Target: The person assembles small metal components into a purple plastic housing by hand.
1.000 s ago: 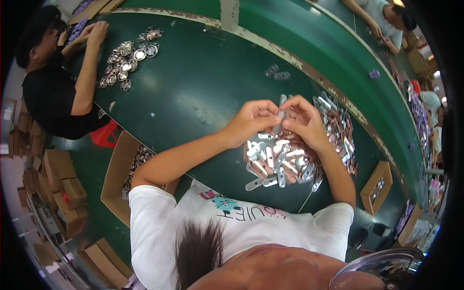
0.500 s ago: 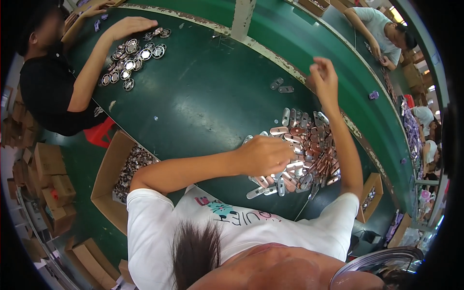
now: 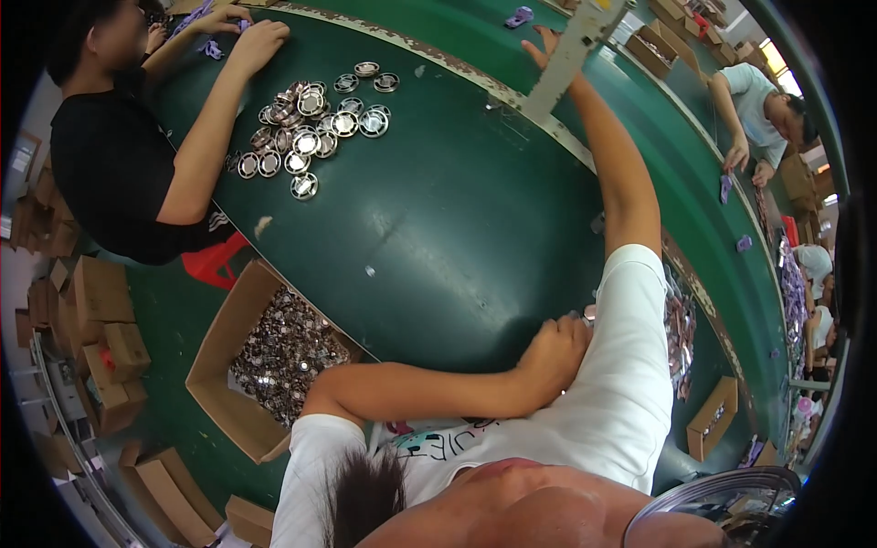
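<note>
My right hand stretches far forward over the green conveyor, partly behind a pale metal post. Its visible fingers are spread, with nothing seen in them. A purple item lies on the belt just beyond the fingertips. My left hand is curled low over the table, close to my chest. A small coppery edge shows by its fingertips; what the fingers hold, if anything, is hidden. Flat oblong silver and copper-coloured metal pieces lie in a pile, largely covered by my right sleeve.
The post rises at the table's far edge. Round silver parts lie at left before a co-worker in black. Below stands a carton of small metal parts; another small carton is at right. Another person works across the belt.
My right hand has reached forward and left, from beside the pile to over the conveyor. My left hand has drawn off the pile toward my chest. The view has shifted.
</note>
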The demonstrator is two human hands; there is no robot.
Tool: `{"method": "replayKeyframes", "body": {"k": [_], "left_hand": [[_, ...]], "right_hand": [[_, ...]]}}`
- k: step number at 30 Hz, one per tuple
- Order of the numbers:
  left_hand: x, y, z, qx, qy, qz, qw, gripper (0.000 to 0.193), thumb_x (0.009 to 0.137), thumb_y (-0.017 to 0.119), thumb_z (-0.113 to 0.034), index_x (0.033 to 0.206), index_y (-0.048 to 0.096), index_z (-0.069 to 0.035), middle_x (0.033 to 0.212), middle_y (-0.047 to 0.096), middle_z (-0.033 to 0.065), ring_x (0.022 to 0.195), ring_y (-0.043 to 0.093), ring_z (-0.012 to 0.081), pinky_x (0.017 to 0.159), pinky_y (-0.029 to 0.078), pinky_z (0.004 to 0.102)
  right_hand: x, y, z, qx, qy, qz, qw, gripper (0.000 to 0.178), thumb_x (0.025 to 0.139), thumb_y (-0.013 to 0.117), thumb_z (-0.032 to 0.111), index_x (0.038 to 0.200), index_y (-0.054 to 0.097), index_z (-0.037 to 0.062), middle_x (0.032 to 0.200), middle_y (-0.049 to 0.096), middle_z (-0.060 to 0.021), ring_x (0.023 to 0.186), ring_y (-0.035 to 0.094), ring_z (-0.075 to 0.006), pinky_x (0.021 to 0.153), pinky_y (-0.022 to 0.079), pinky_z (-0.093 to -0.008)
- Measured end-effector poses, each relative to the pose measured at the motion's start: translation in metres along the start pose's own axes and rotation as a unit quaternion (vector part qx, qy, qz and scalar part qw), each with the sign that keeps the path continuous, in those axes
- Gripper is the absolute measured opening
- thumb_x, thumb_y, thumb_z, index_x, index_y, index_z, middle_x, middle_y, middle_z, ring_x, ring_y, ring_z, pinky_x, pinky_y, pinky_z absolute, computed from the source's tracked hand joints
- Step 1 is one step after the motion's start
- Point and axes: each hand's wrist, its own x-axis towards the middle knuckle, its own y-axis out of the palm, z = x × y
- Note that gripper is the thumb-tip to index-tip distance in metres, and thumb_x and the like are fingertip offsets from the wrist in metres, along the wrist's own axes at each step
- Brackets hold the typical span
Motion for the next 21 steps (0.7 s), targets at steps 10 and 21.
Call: {"method": "replayKeyframes", "body": {"k": [10, 21], "left_hand": [[-0.003, 0.039, 0.006, -0.139, -0.166, -0.085, 0.972, 0.022, 0.079, 0.054, -0.010, 0.099, 0.053, -0.001, 0.082, 0.048, 0.0067, 0.078, 0.046, 0.0168, 0.063, 0.038, 0.0248], [0.013, -0.024, 0.019, -0.090, -0.004, -0.142, 0.986, 0.012, 0.070, 0.057, -0.008, 0.082, 0.055, -0.007, 0.070, 0.053, 0.0036, 0.064, 0.057, 0.0154, 0.048, 0.048, 0.0279]], "right_hand": [[0.022, 0.030, 0.058, -0.012, 0.040, 0.065, 0.997, 0.067, 0.084, 0.057, 0.056, 0.131, 0.048, 0.0084, 0.125, 0.054, -0.0210, 0.120, 0.049, -0.0364, 0.104, 0.034, -0.0452], [-0.009, -0.039, -0.014, 0.030, 0.104, 0.315, 0.943, 0.054, 0.082, 0.065, 0.034, 0.126, 0.048, 0.0087, 0.113, 0.060, -0.0228, 0.104, 0.058, -0.0403, 0.089, 0.047, -0.0461]]}}
